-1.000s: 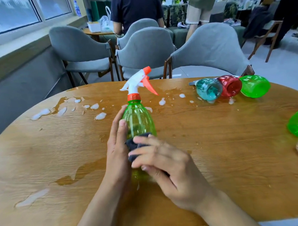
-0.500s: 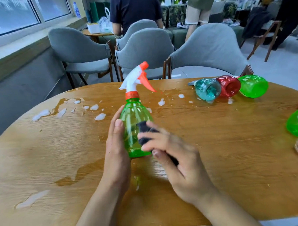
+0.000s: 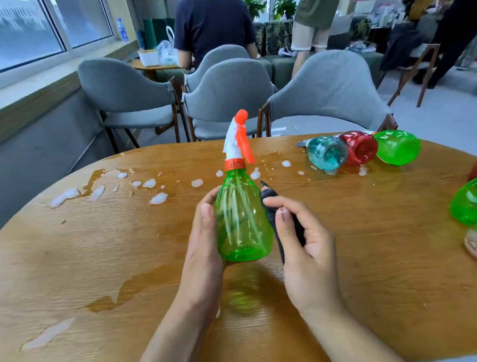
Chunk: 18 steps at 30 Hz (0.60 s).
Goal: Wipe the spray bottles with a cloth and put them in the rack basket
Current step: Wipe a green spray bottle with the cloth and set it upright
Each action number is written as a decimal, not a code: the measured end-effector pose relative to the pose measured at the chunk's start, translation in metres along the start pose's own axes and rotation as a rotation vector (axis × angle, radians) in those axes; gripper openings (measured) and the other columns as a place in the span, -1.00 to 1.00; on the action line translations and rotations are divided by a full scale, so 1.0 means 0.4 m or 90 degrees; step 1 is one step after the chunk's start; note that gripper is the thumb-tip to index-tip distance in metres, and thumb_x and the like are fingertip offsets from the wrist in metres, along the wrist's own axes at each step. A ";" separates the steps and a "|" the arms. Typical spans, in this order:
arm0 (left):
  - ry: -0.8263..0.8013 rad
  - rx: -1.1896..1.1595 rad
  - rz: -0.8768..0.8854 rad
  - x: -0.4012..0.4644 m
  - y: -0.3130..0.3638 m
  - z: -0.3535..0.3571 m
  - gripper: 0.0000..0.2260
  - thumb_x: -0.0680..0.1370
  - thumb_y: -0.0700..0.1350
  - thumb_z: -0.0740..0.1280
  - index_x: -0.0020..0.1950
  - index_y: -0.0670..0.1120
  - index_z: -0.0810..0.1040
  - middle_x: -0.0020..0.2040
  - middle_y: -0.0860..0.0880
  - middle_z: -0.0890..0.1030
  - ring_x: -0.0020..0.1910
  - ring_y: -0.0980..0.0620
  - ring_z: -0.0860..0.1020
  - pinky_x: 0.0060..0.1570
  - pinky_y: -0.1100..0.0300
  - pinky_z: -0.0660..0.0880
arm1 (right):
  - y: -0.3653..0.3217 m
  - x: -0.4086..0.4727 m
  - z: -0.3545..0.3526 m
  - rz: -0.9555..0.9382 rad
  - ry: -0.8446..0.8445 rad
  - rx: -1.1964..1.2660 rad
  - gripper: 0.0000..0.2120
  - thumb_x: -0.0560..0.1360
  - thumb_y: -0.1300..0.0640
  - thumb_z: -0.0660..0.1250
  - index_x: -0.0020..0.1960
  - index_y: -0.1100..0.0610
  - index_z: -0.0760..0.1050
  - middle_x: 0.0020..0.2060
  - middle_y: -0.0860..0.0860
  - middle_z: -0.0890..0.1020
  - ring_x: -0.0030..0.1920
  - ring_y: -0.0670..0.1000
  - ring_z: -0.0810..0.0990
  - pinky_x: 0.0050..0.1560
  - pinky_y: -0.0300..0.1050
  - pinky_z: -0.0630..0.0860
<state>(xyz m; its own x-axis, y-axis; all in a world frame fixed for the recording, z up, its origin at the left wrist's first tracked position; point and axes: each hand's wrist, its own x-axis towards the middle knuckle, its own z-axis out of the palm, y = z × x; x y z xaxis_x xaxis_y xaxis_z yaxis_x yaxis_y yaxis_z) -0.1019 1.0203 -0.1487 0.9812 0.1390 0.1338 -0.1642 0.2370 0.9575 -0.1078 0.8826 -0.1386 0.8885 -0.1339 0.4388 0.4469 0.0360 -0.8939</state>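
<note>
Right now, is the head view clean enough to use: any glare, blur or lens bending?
Head view: daylight from the windows, pale glare on the wet table; wide-angle bending curves the table edge; the held green bottle and both hands are sharp; bottles at the right edge are cropped.
</note>
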 end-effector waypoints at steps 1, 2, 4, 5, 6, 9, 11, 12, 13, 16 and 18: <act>-0.004 0.026 0.007 -0.005 0.001 0.001 -0.53 0.67 0.35 0.24 0.51 0.19 0.48 0.37 0.01 0.66 0.36 -0.07 0.63 0.30 -0.30 0.56 | -0.005 -0.002 0.002 -0.007 -0.014 -0.002 -0.78 0.69 0.18 0.26 0.13 0.05 0.68 0.10 -0.11 0.73 0.21 -0.06 0.67 0.17 -0.31 0.51; -0.004 0.046 0.014 -0.009 0.000 0.003 -0.45 0.58 0.38 0.34 0.51 0.19 0.48 0.37 0.02 0.65 0.37 -0.08 0.63 0.30 -0.31 0.57 | -0.011 -0.001 0.000 -0.014 -0.029 0.005 -0.79 0.69 0.19 0.26 0.13 0.06 0.68 0.10 -0.10 0.73 0.21 -0.07 0.67 0.17 -0.32 0.51; 0.006 0.013 0.006 -0.009 -0.002 0.000 -0.48 0.54 0.29 0.42 0.48 0.20 0.52 0.31 0.00 0.68 0.30 -0.14 0.66 0.08 -0.24 0.67 | -0.024 0.014 -0.013 -0.040 -0.026 0.023 -0.79 0.69 0.19 0.25 0.13 0.06 0.67 0.09 -0.11 0.73 0.18 -0.12 0.67 0.17 -0.32 0.51; -0.006 -0.018 -0.008 -0.009 -0.002 -0.003 -0.52 0.56 0.23 0.41 0.47 0.20 0.53 0.30 -0.03 0.68 0.25 -0.17 0.68 -0.08 -0.19 0.67 | -0.030 0.027 -0.022 -0.058 -0.008 0.022 -0.79 0.69 0.20 0.25 0.13 0.06 0.66 0.09 -0.12 0.73 0.18 -0.14 0.67 0.18 -0.33 0.50; -0.024 -0.042 -0.022 -0.010 0.001 -0.002 -0.54 0.57 0.19 0.38 0.48 0.20 0.53 0.31 -0.06 0.67 0.22 -0.21 0.68 -0.14 -0.15 0.65 | -0.035 0.041 -0.030 -0.075 0.007 0.012 -0.79 0.69 0.21 0.24 0.14 0.06 0.65 0.10 -0.14 0.72 0.19 -0.15 0.66 0.20 -0.33 0.50; -0.112 -0.043 -0.033 -0.013 -0.004 0.006 -0.47 0.58 0.22 0.36 0.54 0.13 0.50 0.42 -0.13 0.60 0.36 -0.32 0.58 0.11 -0.22 0.53 | -0.040 0.068 -0.041 -0.130 -0.037 -0.035 -0.79 0.70 0.22 0.24 0.19 0.08 0.64 0.21 -0.11 0.71 0.34 -0.07 0.61 0.36 -0.19 0.48; -0.129 -0.063 -0.042 -0.018 -0.008 0.011 -0.47 0.59 0.19 0.36 0.54 0.09 0.49 0.38 -0.18 0.62 0.26 -0.27 0.62 0.05 -0.17 0.58 | -0.031 0.062 -0.038 -0.151 -0.111 -0.080 -0.79 0.70 0.24 0.25 0.21 0.15 0.65 0.29 -0.05 0.68 0.46 -0.02 0.53 0.47 -0.05 0.43; -0.119 -0.073 -0.047 -0.017 -0.008 0.010 -0.49 0.60 0.18 0.36 0.54 0.08 0.49 0.33 -0.20 0.63 0.16 -0.22 0.65 -0.09 -0.10 0.62 | -0.026 0.054 -0.037 -0.164 -0.142 -0.106 -0.79 0.70 0.24 0.25 0.20 0.18 0.65 0.30 -0.04 0.67 0.49 -0.02 0.50 0.49 0.00 0.42; -0.103 -0.082 -0.047 -0.015 -0.010 0.005 -0.49 0.61 0.18 0.34 0.54 0.07 0.49 0.28 -0.21 0.65 0.07 -0.17 0.67 -0.20 -0.04 0.62 | -0.023 0.044 -0.035 -0.181 -0.171 -0.131 -0.79 0.69 0.23 0.26 0.18 0.19 0.66 0.30 -0.04 0.67 0.50 -0.02 0.48 0.51 0.02 0.41; -0.024 -0.096 -0.042 0.001 -0.004 -0.024 -0.42 0.58 0.23 0.34 0.53 -0.02 0.48 0.27 -0.21 0.67 0.06 -0.14 0.70 -0.14 -0.04 0.67 | -0.016 0.010 -0.034 -0.218 -0.289 -0.165 -0.82 0.68 0.24 0.29 0.12 0.20 0.68 0.26 -0.04 0.69 0.51 -0.03 0.47 0.51 0.01 0.40; 0.041 -0.071 -0.027 0.014 0.004 -0.045 -0.43 0.56 0.29 0.39 0.49 0.04 0.52 0.27 -0.16 0.68 0.15 -0.14 0.70 0.12 -0.14 0.66 | -0.010 -0.009 -0.034 -0.181 -0.379 -0.139 -0.82 0.69 0.23 0.30 0.12 0.20 0.69 0.23 -0.03 0.71 0.49 -0.05 0.50 0.50 0.04 0.42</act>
<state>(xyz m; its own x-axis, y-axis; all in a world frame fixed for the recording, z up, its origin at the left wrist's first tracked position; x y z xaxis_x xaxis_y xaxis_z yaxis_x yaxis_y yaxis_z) -0.0987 1.0387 -0.1509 0.9796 0.1868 0.0741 -0.1367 0.3494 0.9270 -0.1145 0.8694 -0.1378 0.6738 0.4593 0.5788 0.6951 -0.1284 -0.7074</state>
